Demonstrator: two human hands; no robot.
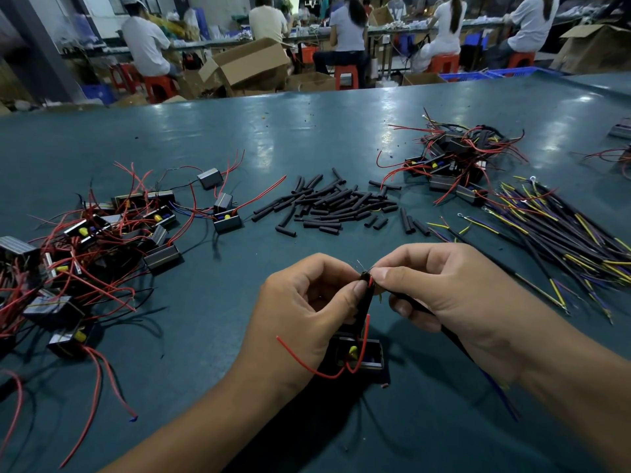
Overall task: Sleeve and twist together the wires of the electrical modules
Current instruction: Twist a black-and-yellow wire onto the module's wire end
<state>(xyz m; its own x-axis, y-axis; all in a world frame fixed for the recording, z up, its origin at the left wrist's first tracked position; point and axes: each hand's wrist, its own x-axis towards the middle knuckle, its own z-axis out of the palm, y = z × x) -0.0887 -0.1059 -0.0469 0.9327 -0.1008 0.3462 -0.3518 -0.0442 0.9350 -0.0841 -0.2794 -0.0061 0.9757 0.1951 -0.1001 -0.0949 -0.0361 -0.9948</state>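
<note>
A wide teal surface (pixel 307 131) with a dull shine fills most of the view, lamp glare streaking its far half. At its near edge the left hand (pixel 307 308) pinches a black sleeve (pixel 364 295) and a red wire (pixel 362 349) between thumb and forefinger, while the right hand (pixel 454 295) pinches a thin black cable (pixel 454 339) — bare strands meet between the two sets of fingertips. Just below them sits a small black module (pixel 358 356) on the surface. To the left lies a heap of modules (pixel 102 240) tangled in red leads; in the middle, a scatter of short black sleeves (pixel 334 203); far right, a second heap of modules (pixel 457 162) and a fan of black, yellow and purple cables (pixel 560 233). Beyond the surface — a workroom: people in white shirts (pixel 348 32) seated on red stools (pixel 346 76) at long benches, with open cardboard boxes (pixel 252 66) on the floor.
</note>
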